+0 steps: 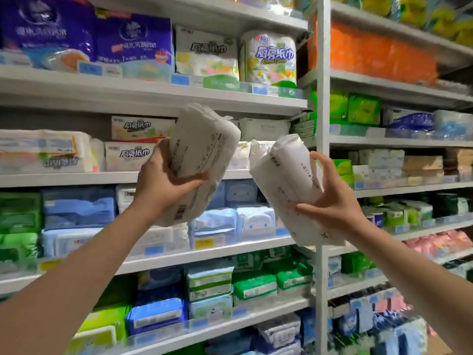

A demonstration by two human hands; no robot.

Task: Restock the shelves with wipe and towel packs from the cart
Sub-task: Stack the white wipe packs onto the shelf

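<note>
The left hand (163, 183) grips a soft, puffy white pack (202, 160) in crinkly plastic, its long side tilted up to the right. The right hand (330, 198) curls around another white pack (286, 185), leaning up to the left. Both packs are up in the air, near the grey metal shelf (153, 98).

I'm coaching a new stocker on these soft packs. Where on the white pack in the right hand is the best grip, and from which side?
Probably across its narrow middle, from the right-hand long edge, as the right hand does: the white pack is long, soft and tilted, so only its short width fits inside one hand's wrap.
</note>
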